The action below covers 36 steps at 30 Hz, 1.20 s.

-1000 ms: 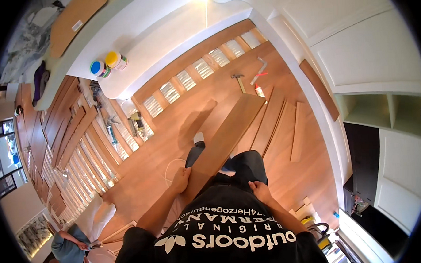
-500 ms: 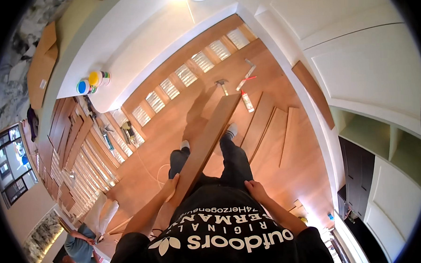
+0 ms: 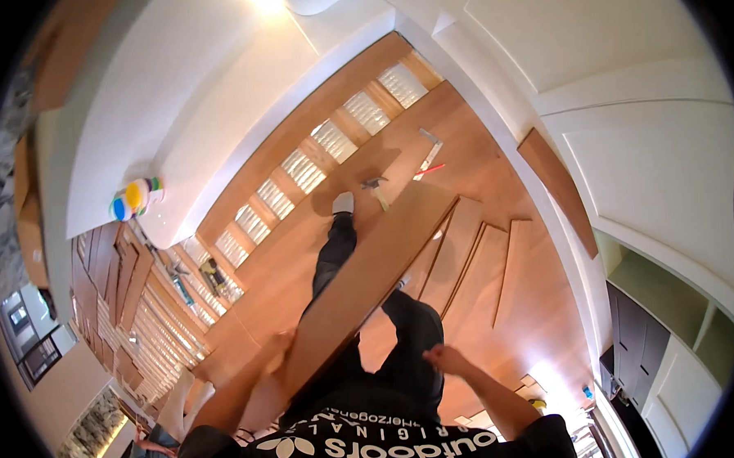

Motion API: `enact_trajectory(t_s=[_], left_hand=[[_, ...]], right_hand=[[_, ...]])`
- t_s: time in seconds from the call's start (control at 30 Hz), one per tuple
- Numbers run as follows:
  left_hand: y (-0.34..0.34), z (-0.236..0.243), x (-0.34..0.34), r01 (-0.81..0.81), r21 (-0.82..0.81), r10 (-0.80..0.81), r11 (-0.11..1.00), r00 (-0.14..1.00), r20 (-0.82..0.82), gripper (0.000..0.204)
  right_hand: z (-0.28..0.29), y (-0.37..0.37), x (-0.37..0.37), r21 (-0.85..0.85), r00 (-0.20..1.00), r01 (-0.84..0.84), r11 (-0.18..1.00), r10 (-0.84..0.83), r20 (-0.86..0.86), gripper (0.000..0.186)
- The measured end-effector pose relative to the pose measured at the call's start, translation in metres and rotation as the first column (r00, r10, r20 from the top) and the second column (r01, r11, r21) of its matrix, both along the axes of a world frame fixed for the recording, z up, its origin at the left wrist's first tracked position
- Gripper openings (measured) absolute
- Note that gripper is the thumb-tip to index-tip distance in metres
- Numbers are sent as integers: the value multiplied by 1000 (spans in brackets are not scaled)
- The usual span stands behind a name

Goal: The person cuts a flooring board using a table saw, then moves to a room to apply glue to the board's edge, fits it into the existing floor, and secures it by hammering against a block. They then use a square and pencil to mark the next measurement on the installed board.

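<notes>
A long wooden floor plank (image 3: 369, 274) slants up and away across my front, its far end near the hammer. My left hand (image 3: 276, 356) is closed around the plank's near left edge; motion blurs it somewhat. Beside my right thigh hangs my right hand (image 3: 448, 360), fingers curled, with nothing visible in it. On the floor past the plank lie a hammer (image 3: 377, 189), a metal square (image 3: 431, 151) and a red pencil-like stick (image 3: 432, 170). Loose planks (image 3: 477, 265) lie right of the held one, which partly covers them.
Along the far wall, gaps between wooden strips show silvery underlay (image 3: 305, 173). At left are a stack of planks (image 3: 115, 264), power tools (image 3: 213, 277) and paint buckets (image 3: 136, 196). Another person (image 3: 154, 453) is at lower left. White cabinets (image 3: 642, 160) line the right.
I have stepped forward, my left foot now nearer the strip gaps. The plank has moved forward and right with my left hand, covering most of the red-and-white bottle. My right hand has come off my side.
</notes>
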<state>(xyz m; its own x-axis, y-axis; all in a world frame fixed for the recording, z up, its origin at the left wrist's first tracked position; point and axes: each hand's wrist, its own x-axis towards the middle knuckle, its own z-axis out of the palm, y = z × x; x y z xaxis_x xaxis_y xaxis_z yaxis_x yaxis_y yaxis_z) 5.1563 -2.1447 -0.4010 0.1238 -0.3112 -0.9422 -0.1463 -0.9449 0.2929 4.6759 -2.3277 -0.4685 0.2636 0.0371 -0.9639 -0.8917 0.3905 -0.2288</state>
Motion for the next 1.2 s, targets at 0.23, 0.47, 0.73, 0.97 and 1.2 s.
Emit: enact_trajectory(t_s=[0.23, 0.47, 0.73, 0.97, 1.2], left_hand=[[-297, -313, 162, 348, -183, -213, 919, 831, 513, 67], [-482, -575, 191, 458, -292, -215, 840, 774, 596, 78], [-558, -727, 185, 467, -477, -104, 745, 788, 607, 78], [-574, -746, 202, 485, -518, -95, 705, 788, 608, 74], [-578, -750, 191, 534, -495, -145, 686, 766, 626, 68]], right_hand=[[-367, -145, 69, -690, 951, -299, 660, 148, -271, 65], [-534, -190, 115, -616, 894, -415, 670, 175, -412, 90], [-590, -214, 103, -690, 916, -314, 652, 17, -400, 66], [-492, -219, 208, -710, 970, -7, 704, -169, -177, 67], [-495, -230, 275, -535, 917, 395, 747, -361, 173, 66]])
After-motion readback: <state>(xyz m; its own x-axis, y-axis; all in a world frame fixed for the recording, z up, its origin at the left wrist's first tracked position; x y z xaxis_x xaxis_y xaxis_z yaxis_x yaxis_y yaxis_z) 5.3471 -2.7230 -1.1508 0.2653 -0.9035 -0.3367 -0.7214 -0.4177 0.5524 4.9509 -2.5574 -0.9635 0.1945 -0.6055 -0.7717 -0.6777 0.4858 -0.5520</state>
